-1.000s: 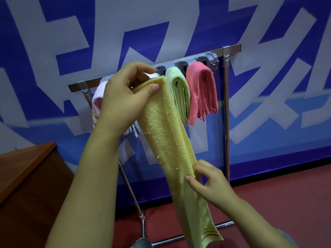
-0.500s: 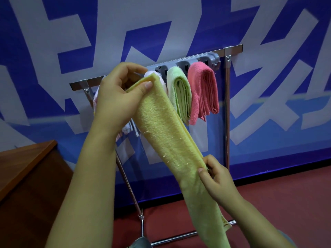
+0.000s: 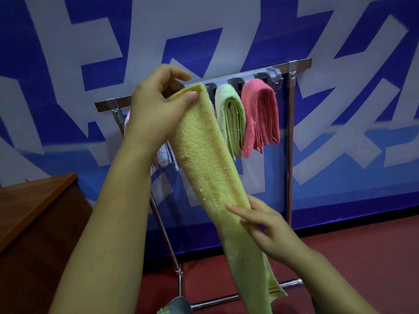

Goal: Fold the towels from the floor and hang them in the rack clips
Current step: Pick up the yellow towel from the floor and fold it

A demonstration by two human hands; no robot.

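Our left hand (image 3: 154,109) still pinches the top of the yellow towel (image 3: 204,159) at upper centre, just by the rack clips (image 3: 235,82), while our right hand (image 3: 267,225) has loosened from a pinch to nearly straight fingers stroking the strip lower down; we judge it smoothed, ready to clip beside the green towel (image 3: 231,123) and pink towel (image 3: 260,116)
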